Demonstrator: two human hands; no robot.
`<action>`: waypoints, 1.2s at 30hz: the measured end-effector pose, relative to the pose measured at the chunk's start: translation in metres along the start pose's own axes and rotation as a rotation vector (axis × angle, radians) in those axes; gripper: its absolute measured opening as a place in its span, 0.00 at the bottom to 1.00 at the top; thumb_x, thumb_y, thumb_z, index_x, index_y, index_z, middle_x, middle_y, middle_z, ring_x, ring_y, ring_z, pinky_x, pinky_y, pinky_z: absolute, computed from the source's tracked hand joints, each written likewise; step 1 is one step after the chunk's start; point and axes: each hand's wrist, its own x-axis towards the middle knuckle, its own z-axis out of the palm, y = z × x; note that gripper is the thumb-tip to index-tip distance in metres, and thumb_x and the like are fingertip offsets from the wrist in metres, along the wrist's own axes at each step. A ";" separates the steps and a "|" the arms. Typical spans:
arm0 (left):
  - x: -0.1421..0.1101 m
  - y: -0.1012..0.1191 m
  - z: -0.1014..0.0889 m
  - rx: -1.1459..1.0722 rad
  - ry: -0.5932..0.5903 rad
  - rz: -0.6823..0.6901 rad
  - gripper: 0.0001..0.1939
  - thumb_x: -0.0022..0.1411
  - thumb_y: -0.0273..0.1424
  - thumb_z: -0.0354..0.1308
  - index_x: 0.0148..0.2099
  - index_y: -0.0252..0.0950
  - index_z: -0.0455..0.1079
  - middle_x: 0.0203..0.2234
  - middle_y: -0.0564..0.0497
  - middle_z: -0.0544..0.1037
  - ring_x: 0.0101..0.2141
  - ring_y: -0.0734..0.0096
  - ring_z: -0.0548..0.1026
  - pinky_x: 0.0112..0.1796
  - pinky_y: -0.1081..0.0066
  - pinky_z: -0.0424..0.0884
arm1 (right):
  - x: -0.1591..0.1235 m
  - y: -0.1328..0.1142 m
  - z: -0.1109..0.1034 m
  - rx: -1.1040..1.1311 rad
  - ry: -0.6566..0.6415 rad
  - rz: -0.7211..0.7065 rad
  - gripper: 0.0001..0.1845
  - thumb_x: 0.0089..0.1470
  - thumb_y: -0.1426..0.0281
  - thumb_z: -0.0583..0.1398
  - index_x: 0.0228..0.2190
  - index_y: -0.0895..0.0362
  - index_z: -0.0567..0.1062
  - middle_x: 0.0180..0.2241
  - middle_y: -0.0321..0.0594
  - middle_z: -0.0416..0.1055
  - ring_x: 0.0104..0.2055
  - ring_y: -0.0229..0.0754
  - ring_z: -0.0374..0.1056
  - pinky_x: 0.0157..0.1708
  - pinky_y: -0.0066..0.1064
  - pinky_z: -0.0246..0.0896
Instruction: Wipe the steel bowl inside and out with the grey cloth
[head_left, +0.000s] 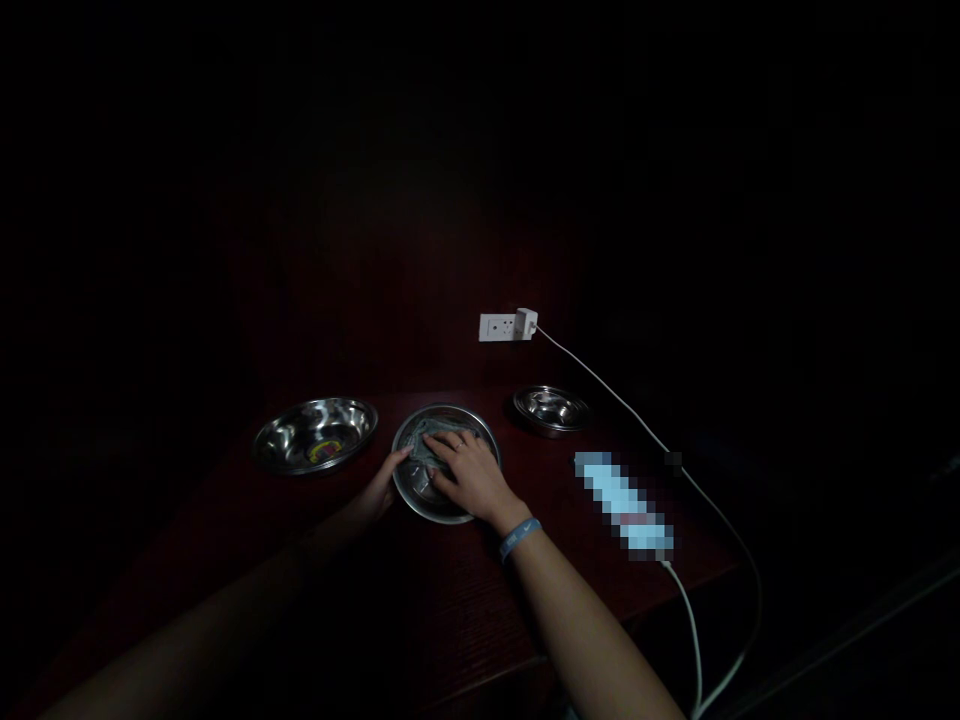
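A shiny metal bowl [444,515] sits in the middle of the dark red table, with a grey-green cloth [421,440] inside it. My left hand [379,490] grips the bowl's left rim, thumb over the edge; its other fingers are hidden below the rim in shadow. Reaching in from the right, my right hand [469,468] presses the cloth against the inside of the bowl, fingers bent and slightly apart. A ring is on one finger and a blue wristband [520,538] circles that wrist.
A wider metal basin [315,437] with a yellow and pink label stands at left. Smaller metal bowls [550,410], seemingly stacked, stand back right. A lit, pixelated device [622,502] lies right on the table [450,620], its white cable [637,418] running to a charger [526,322] in the wall socket.
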 end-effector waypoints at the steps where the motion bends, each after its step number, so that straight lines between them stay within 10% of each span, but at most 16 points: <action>1: 0.000 0.000 0.000 -0.004 -0.005 0.001 0.25 0.59 0.39 0.57 0.56 0.35 0.73 0.45 0.42 0.82 0.53 0.52 0.75 0.57 0.58 0.67 | 0.000 0.000 0.000 0.001 -0.008 0.001 0.30 0.62 0.63 0.58 0.63 0.53 0.62 0.60 0.44 0.64 0.59 0.51 0.57 0.57 0.45 0.55; 26: -0.004 0.003 0.008 0.000 -0.079 0.062 0.25 0.55 0.41 0.62 0.52 0.33 0.75 0.44 0.41 0.82 0.54 0.51 0.73 0.58 0.57 0.64 | 0.001 0.008 -0.006 0.092 0.081 0.028 0.18 0.66 0.68 0.53 0.55 0.50 0.72 0.49 0.41 0.72 0.52 0.43 0.66 0.54 0.36 0.61; 36: -0.001 0.001 0.003 -0.004 -0.060 0.051 0.23 0.58 0.39 0.59 0.54 0.35 0.74 0.48 0.43 0.80 0.56 0.52 0.72 0.59 0.56 0.63 | -0.001 0.008 -0.005 0.054 -0.006 0.023 0.26 0.61 0.67 0.60 0.60 0.47 0.67 0.61 0.42 0.60 0.58 0.50 0.58 0.59 0.42 0.58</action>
